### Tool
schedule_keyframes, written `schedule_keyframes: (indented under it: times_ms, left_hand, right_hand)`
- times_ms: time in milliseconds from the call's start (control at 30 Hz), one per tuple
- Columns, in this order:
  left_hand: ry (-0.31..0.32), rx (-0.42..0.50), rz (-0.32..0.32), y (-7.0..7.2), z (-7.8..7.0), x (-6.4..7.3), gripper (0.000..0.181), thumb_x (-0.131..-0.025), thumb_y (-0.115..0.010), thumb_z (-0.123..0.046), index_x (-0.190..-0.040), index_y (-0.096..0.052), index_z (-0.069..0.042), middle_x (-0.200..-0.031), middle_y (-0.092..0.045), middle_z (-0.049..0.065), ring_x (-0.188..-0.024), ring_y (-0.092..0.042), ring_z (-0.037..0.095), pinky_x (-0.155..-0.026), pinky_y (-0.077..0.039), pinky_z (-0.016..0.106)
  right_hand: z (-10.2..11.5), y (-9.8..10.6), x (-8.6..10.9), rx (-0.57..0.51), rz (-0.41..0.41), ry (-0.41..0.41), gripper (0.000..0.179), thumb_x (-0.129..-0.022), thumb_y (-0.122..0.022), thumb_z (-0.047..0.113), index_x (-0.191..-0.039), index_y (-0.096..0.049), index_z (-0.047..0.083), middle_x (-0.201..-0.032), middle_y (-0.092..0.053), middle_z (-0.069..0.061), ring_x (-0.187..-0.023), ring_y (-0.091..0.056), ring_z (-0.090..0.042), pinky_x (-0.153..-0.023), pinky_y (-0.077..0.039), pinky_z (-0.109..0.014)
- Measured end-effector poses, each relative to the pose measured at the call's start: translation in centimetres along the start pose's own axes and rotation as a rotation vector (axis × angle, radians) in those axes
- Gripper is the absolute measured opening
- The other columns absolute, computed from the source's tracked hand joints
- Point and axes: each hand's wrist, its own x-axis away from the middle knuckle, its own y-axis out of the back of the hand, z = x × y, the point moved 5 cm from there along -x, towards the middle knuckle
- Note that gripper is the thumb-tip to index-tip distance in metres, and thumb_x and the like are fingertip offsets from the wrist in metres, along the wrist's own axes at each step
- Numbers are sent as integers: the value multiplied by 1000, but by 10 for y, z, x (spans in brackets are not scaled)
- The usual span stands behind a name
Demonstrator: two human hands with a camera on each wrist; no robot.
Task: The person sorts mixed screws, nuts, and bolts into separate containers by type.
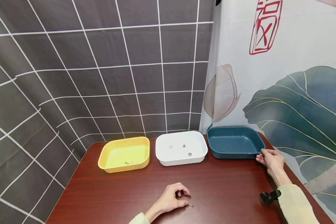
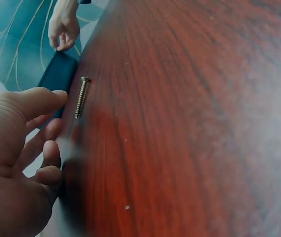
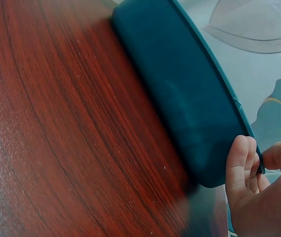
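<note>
A small threaded screw lies on the table, just beyond my left hand's thumb tip in the head view. In the left wrist view a gap shows between the screw and the loosely bent fingers of my left hand, which hold nothing. Over at the right, my right hand pinches the front right corner of a dark blue tray. The right wrist view shows the thumb and fingers of this hand on either side of the tray's rim.
A yellow tray with a few small screws stands at the back left. Beside it, a white tray holds 3 small metal nuts. Grey gridded cloth hangs behind the reddish-brown table.
</note>
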Motion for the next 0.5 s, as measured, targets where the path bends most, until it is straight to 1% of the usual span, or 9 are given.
schedule_keyframes:
  times_ms: [133,367,500]
  left_hand:
    - [6,-30,-5,-1,0,0,28,-71,-85,0,-93,-74,-13,-84,-64,-4,-72,-49,-1,-63,-46,8]
    - [9,-162,-1,-4,-2,1,27,-69,-88,-9,-90,-74,-19,-82,-63,-11,-71,-45,-1,-69,-39,11]
    - [7,-179,-6,-6,-3,2,26,-68,-88,-9,-89,-75,-19,-83,-63,-12,-72,-44,-1,-69,-39,12]
  right_hand:
    - [0,0,0,-6,1,2,11,-101,-54,7,-107,-46,3,-65,-60,0,-53,-66,-10,-54,-63,-26]
    - [0,0,1,-1,0,5,11,-101,-54,7,-107,-46,3,-65,-60,-1,-54,-66,-11,-54,-63,-25]
    - [0,-1,0,-6,0,8,11,-101,-53,7,-107,-45,3,-65,-60,0,-53,-66,-11,-53,-63,-25]
